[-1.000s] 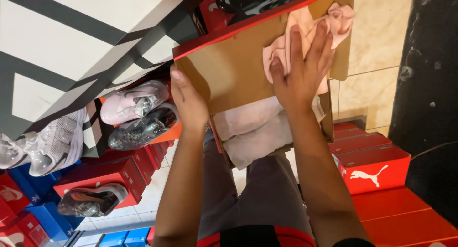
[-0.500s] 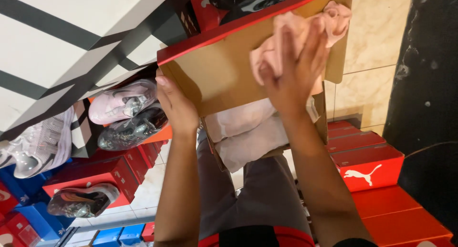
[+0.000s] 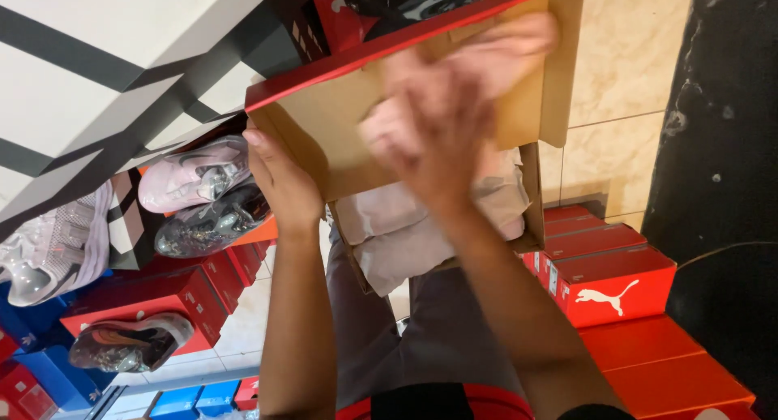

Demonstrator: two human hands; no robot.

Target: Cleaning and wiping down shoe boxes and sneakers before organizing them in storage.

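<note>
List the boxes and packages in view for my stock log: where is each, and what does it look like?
Open shoebox: steadied by the left hand; red lid edge, brown cardboard inside, pale pink tissue paper under the blurred right hand.
Red shoeboxes: stacked at right, one showing a white animal logo.
Red boxes: lower left, under display shoes.
Blue boxes: bottom left.

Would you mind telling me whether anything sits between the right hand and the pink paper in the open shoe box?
Nothing visible does: the blurred right hand is already on the pink paper, while the left hand grips the box edge.
</note>
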